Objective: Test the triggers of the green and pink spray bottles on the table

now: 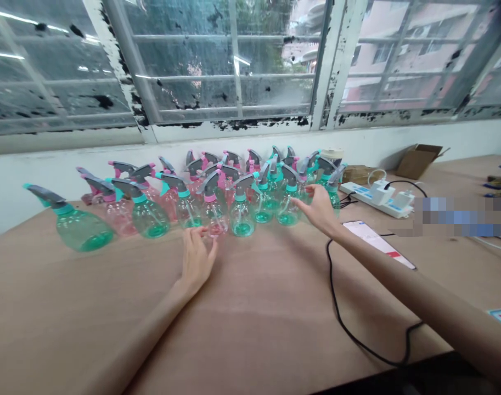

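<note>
Several clear spray bottles with grey trigger heads stand grouped on the table, some green and some pink. My left hand [197, 255] is near the front of the group, fingers apart, by the base of a pink spray bottle [215, 216]; whether it touches the bottle I cannot tell. Beside that bottle stands a green spray bottle [242, 216]. My right hand [317, 208] is open, thumb apart from the fingers, just right of another green spray bottle [288, 208]. At the far left, a larger-looking green spray bottle [83, 227] stands at the group's end.
A white power strip [377, 198] with plugged-in chargers lies at the right, near a phone [380, 244]. A black cable [336, 307] loops across the table. An open cardboard box [418, 161] stands by the wall under the windows.
</note>
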`<action>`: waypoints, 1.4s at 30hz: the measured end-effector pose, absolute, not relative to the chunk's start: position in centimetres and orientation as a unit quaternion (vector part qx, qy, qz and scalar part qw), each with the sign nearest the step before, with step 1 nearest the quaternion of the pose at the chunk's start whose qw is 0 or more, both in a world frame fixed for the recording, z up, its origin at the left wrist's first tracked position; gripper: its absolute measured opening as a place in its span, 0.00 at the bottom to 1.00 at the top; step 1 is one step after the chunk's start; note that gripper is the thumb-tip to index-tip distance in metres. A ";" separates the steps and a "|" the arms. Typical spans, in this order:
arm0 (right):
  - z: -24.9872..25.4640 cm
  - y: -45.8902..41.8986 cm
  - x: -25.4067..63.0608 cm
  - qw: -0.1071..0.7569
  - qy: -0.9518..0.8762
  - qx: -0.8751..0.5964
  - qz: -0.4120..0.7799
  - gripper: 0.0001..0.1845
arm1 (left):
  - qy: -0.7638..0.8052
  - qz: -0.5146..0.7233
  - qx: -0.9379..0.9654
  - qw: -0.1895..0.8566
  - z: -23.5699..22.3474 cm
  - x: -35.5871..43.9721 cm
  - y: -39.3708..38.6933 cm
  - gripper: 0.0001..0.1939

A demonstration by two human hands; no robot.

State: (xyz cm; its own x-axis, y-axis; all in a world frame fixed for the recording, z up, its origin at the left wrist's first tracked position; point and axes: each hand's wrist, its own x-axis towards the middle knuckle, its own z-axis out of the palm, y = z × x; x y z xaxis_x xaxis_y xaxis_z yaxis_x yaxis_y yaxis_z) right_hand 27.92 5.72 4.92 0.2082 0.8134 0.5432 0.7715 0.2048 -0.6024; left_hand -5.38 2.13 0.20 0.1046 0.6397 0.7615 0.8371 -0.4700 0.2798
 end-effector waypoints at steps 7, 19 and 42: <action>3.5 8.4 27.1 0.439 -0.640 -0.621 0.108 0.51 | -0.402 -0.460 -0.790 0.064 0.8 -3.3 -0.3 0.07; 3.4 -0.7 25.3 0.356 -0.680 -0.632 0.105 0.51 | -0.400 -0.475 -0.775 -0.119 1.0 -1.9 -2.5 0.04; 1.3 -9.6 16.8 0.260 -0.870 -0.418 -0.012 0.59 | -0.448 -0.405 -0.757 -0.248 9.0 0.0 -7.2 0.24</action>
